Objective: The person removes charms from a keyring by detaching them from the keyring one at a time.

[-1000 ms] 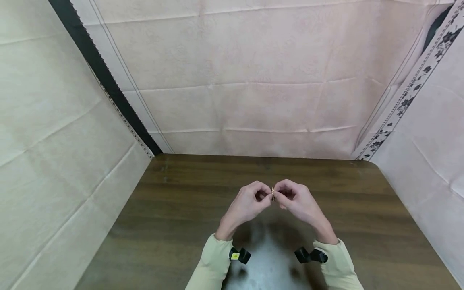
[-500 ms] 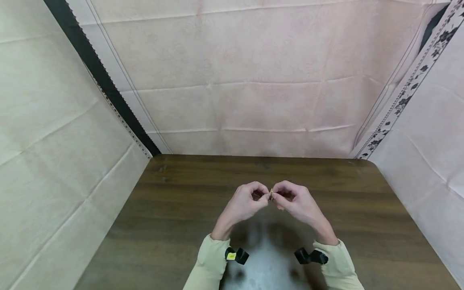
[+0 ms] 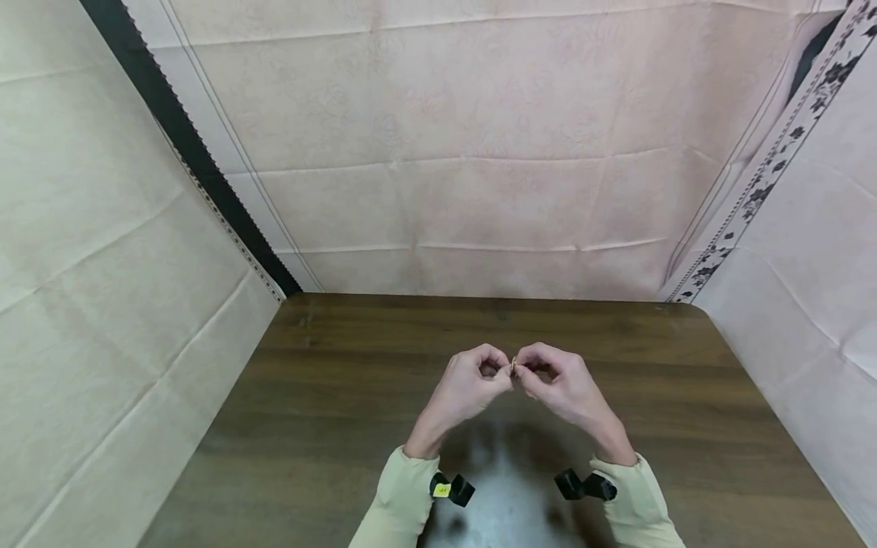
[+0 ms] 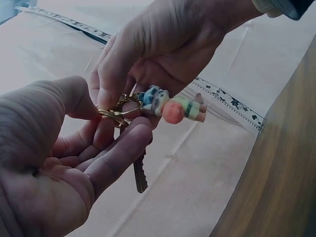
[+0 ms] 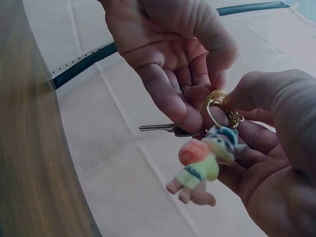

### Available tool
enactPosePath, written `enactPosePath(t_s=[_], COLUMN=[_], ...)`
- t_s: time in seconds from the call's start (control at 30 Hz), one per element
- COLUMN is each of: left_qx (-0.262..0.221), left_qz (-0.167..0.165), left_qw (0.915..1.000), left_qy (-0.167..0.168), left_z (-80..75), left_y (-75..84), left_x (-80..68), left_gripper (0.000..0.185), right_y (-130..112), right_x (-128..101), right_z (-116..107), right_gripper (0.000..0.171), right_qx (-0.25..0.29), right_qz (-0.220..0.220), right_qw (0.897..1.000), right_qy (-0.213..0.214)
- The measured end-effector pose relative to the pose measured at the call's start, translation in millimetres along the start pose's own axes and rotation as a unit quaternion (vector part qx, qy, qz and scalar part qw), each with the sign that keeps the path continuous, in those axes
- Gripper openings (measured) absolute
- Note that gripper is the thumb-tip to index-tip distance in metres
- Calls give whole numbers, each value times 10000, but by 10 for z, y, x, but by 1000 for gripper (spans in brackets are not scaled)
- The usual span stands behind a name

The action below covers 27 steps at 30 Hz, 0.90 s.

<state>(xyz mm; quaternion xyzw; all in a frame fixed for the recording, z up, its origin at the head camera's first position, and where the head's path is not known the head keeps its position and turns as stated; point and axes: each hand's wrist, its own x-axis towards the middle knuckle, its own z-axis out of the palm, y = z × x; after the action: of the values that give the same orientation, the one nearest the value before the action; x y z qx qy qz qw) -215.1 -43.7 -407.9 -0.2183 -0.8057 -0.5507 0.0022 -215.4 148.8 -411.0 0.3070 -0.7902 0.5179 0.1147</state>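
Over the middle of the table, my left hand (image 3: 469, 384) and right hand (image 3: 565, 386) meet at the fingertips. Between them is a gold key ring (image 5: 213, 109), which both hands pinch with thumb and fingers. A metal key (image 4: 140, 173) hangs below the ring in the left wrist view, its toothed blade pointing down, beside my left fingers. From a short gold chain by my right hand dangles a small animal figurine (image 5: 202, 163) with a blue cap, yellow-green clothes and an orange ball. Fingertips partly cover the ring and the key's head, so their joint is hidden.
The brown wooden table (image 3: 329, 426) lies under both hands. Pale cloth sheets (image 3: 479, 152) hang behind it and along both sides. Each wrist wears a black camera (image 3: 462, 491) over a light sleeve.
Both hands stay almost in place, shifting only slightly. The ring keeps its place between the fingertips, and its angle looks a little different.
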Motion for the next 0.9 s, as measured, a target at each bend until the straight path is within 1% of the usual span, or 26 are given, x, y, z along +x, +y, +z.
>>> enactPosePath(t_s=[0.1, 0.2, 0.27, 0.3, 0.33, 0.4, 0.47, 0.57, 0.63, 0.67, 0.7, 0.77, 0.8, 0.83, 0.9], left_qx=[-47, -205, -392, -502, -498, -358, -148, 376, 516, 632, 814, 1140, 1324, 1548, 2005], left_qz=[-45, -100, -123, -97, -26, 243, 650, 1346, 1643, 1801, 2002, 2400, 2595, 2814, 3224], left_qw=[10000, 9997, 9990, 9984, 9983, 9984, 9971, 9901, 9850, 9816, 9763, 9638, 9561, 9461, 9225], left_qy=[23, -20, -147, -230, -301, -375, -356, -140, -70, -18, 54, 211, 308, 428, 692], left_z=[6, 0, -8, -14, -22, -42, -65, -90, -92, -87, -82, -66, -55, -47, -34], left_y=[1, 3, 6, 8, 8, 10, 15, 19, 20, 20, 16, 8, 1, -8, -24], left_x=[-4, -3, 0, 1, 1, -1, -4, -3, -5, -3, 0, 4, 9, 16, 29], left_gripper=[3, 5, 5, 6, 6, 9, 12, 15, 15, 15, 14, 13, 12, 11, 10], right_y=[19, 16, 11, 5, -5, -34, -76, -141, -181, -226, -251, -259, -264, -260, -218], right_x=[7, 12, 5, 0, -7, -24, -40, -57, -60, -56, -55, -58, -60, -61, -66], right_z=[-2, -3, -7, -13, -21, -40, -70, -110, -124, -130, -130, -122, -116, -109, -90], right_gripper=[16, 17, 16, 15, 14, 11, 9, 9, 10, 9, 9, 10, 10, 10, 10], right_qx=[-105, -185, -48, 67, 145, 298, 352, 289, 251, 254, 247, 230, 233, 237, 240], right_qz=[-266, -415, -373, -324, -274, -190, -137, -105, -42, 6, 45, 87, 80, 65, -56], right_qw=[9996, 9990, 9993, 9994, 9995, 9994, 9993, 9995, 9997, 9997, 9997, 9997, 9997, 9997, 9997], right_qy=[20, 27, -17, -30, -33, -36, -33, -33, -49, -68, -73, -69, -70, -68, -51])
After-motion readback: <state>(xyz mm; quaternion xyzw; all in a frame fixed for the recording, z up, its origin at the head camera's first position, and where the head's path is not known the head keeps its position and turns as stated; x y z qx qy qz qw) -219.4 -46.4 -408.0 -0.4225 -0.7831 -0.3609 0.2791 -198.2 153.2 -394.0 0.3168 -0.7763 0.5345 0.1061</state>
